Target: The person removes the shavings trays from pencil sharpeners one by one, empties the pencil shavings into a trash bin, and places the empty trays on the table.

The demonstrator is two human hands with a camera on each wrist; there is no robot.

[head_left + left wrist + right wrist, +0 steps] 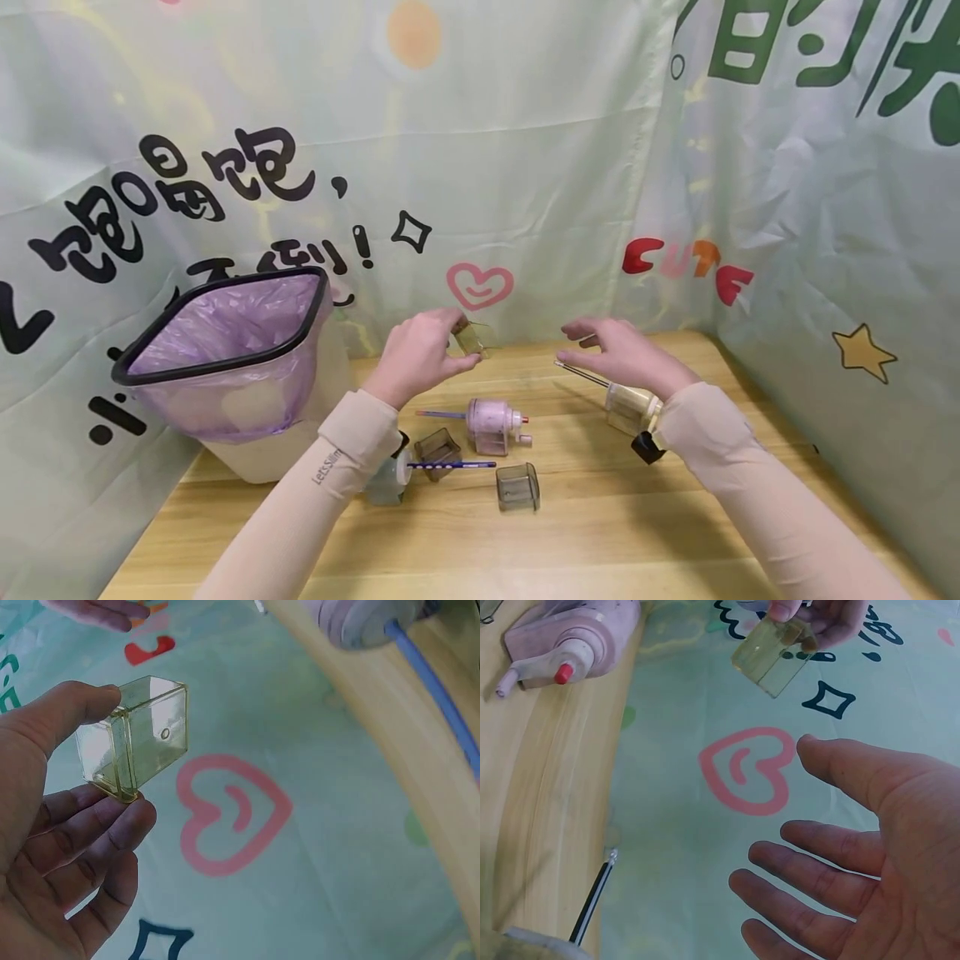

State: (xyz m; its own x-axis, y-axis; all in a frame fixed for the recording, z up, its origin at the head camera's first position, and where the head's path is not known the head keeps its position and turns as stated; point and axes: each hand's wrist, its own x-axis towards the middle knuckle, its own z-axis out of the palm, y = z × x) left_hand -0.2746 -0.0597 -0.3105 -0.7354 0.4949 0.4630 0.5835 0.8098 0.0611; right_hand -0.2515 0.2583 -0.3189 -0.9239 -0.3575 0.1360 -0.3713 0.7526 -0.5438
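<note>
My left hand (418,354) pinches a clear yellowish shavings drawer (154,731) between thumb and fingertips, held up above the table's far edge. My right hand (626,357) hovers opposite it with fingers spread and nothing in them, as the right wrist view shows. Below that hand is a yellow crank pencil sharpener (628,408), a dark pencil (583,374) sticking out of it. In the middle of the table stands a purple crank sharpener (491,425) with a blue pencil (442,414) in it. A bluish sharpener (387,483), partly hidden by my left sleeve, has a dark blue pencil (457,465) in it.
Two smoky grey drawers (517,487) (437,452) lie on the wooden table (585,533) in front of the purple sharpener. A bin (296,442) with a purple liner and black rim stands at the left. Printed cloth (555,208) hangs behind the table and along its sides.
</note>
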